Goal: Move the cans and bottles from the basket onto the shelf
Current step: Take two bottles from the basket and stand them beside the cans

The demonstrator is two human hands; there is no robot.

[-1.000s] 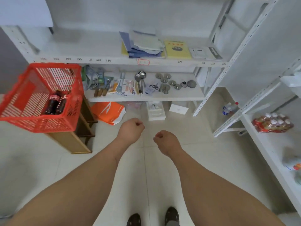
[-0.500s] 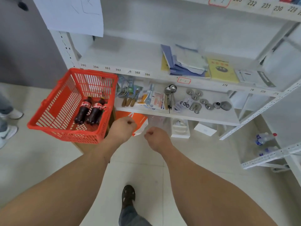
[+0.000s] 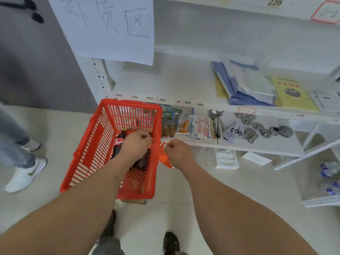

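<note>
A red plastic basket (image 3: 128,103) stands in front of the white shelf's (image 3: 165,83) left end. Two dark cola bottles lie inside it: one with a red label (image 3: 118,144) shows to the left of my wrist, the other (image 3: 142,161) lies partly under my hand. My left hand (image 3: 135,146) is down in the basket over that second bottle with its fingers curled, and no grip on the bottle shows. My right hand (image 3: 177,153) hovers as a fist just outside the basket's right wall, holding nothing.
Folders and a yellow booklet (image 3: 292,92) lie on the numbered shelf. The lower shelf holds ladles (image 3: 215,122), scissors and metal lids. An orange bag (image 3: 163,159) lies under my right hand. Another person's leg and white sneaker (image 3: 25,172) are at the left. Water bottles (image 3: 329,170) sit lower right.
I have stepped closer to the basket and the view has tilted down onto it. My left hand moved from in front of the basket down inside it over the bottles. My right hand followed to the basket's right side.
</note>
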